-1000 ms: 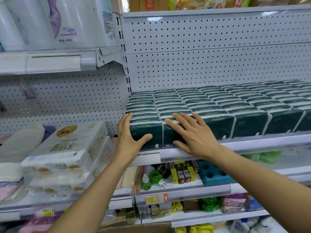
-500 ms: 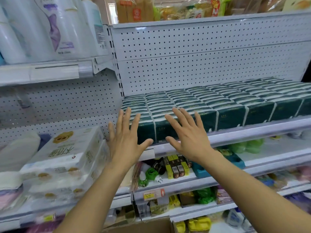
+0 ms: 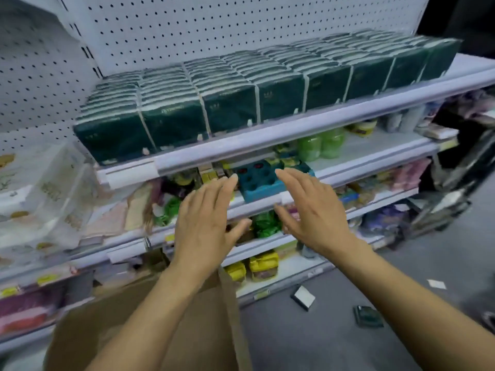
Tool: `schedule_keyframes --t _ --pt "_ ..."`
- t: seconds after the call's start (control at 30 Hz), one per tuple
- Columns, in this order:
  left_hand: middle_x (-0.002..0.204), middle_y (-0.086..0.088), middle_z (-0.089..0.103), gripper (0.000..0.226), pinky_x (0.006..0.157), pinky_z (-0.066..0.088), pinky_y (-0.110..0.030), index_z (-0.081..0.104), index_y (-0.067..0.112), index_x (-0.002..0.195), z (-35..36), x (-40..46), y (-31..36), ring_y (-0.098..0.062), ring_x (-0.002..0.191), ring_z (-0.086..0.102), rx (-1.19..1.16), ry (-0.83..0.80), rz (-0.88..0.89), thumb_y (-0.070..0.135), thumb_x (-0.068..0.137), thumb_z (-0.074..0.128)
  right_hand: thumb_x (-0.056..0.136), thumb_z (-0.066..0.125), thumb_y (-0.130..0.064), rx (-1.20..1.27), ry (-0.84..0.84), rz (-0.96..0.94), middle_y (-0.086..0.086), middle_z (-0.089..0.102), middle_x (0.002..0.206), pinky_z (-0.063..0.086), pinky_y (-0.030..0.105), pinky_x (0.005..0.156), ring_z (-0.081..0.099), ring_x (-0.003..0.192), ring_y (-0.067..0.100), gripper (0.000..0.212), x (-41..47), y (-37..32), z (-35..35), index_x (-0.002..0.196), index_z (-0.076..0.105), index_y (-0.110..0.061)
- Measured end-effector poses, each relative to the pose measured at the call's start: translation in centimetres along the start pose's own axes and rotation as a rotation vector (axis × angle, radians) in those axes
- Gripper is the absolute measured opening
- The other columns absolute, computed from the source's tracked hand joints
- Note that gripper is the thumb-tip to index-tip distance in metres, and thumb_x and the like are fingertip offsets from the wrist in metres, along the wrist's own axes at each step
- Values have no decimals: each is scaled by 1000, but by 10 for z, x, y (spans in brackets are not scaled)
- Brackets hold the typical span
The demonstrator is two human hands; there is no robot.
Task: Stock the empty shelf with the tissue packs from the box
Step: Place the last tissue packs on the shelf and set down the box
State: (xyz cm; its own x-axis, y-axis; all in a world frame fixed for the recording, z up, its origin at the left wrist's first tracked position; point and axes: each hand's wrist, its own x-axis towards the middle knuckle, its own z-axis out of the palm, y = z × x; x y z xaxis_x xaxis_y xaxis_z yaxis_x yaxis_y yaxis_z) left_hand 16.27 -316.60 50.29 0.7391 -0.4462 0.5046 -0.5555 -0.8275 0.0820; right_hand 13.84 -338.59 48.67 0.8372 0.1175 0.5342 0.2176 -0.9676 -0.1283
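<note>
Dark green tissue packs (image 3: 230,108) fill the white shelf (image 3: 267,140) in tight rows from left to right. My left hand (image 3: 206,226) and my right hand (image 3: 310,212) hover below that shelf with fingers straight and spread, holding nothing and touching nothing. Both are a short way in front of the lower shelves. A brown cardboard box (image 3: 150,322) stands on the floor under my left forearm; its inside is hidden. A single dark green pack (image 3: 368,317) lies on the grey floor at the right.
A teal holder with round holes (image 3: 262,183) sits on the shelf just beyond my fingertips. White bundles of paper goods (image 3: 40,194) fill the left bay. Green bottles (image 3: 321,145) and small goods line the lower shelves. A white-and-dark pack (image 3: 304,297) lies on the floor.
Both hands have come off the front tissue packs and dropped below the shelf, fingers still spread. The view has tilted down and right, bringing the box and the floor into sight.
</note>
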Motion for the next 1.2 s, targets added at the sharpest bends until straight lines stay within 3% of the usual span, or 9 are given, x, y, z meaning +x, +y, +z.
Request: schedule_keyframes --t 0.27,0.37,0.53,0.63,0.8,0.93,1.03,1.13,1.2 --pt "134 -3 58 65 91 51 -41 50 17 141 127 12 144 -27 119 57 -128 -286 -23 55 88 52 91 56 -38 -55 -234 87 8 52 138 49 46 82 55 116 33 48 -94 174 -5 134 53 -17" --pt "138 -3 55 68 93 50 -42 47 19 143 184 10 185 -28 123 54 -203 -416 -113 50 86 65 85 71 -32 -47 -317 145 8 55 134 50 46 81 58 112 33 52 -128 237 6 131 55 -17" --pt "142 3 46 63 97 41 -36 40 24 146 276 -11 232 -21 130 43 -333 -606 -331 48 91 61 77 79 -30 -35 -481 249 7 60 126 52 42 74 63 103 32 53 -192 323 48 125 60 -17" --pt "141 0 49 60 101 40 -35 46 22 141 342 -30 252 -21 131 44 -452 -734 -534 42 89 67 82 74 -30 6 -621 321 6 56 131 50 42 80 59 112 32 52 -231 364 93 130 57 -18" --pt "133 -11 57 57 100 45 -36 51 12 135 466 -63 262 -27 121 56 -560 -936 -830 38 87 71 96 54 -33 64 -864 474 -2 35 150 40 40 101 39 134 24 56 -298 411 190 148 35 -26" --pt "136 -11 56 55 100 44 -35 49 11 136 570 -87 261 -28 122 55 -572 -1013 -959 35 90 69 95 51 -29 97 -1032 562 -1 32 150 39 39 103 36 134 24 55 -356 444 279 147 33 -26" --pt "138 -12 54 53 91 40 -28 48 8 137 647 -114 256 -29 124 53 -541 -1088 -1031 32 93 65 95 50 -27 78 -1151 582 1 30 151 37 37 104 35 135 24 56 -392 466 346 147 30 -23" --pt "141 -16 52 56 101 40 -34 46 4 140 717 -140 250 -31 127 52 -493 -1102 -1130 31 94 64 95 51 -26 57 -1217 603 2 30 151 36 38 104 36 135 25 56 -424 483 410 147 29 -22" --pt "136 -18 56 53 99 43 -37 52 2 135 758 -156 245 -33 123 55 -446 -1075 -1202 30 92 65 94 51 -23 47 -1239 625 3 33 149 37 39 104 37 134 24 54 -443 493 449 145 32 -22"
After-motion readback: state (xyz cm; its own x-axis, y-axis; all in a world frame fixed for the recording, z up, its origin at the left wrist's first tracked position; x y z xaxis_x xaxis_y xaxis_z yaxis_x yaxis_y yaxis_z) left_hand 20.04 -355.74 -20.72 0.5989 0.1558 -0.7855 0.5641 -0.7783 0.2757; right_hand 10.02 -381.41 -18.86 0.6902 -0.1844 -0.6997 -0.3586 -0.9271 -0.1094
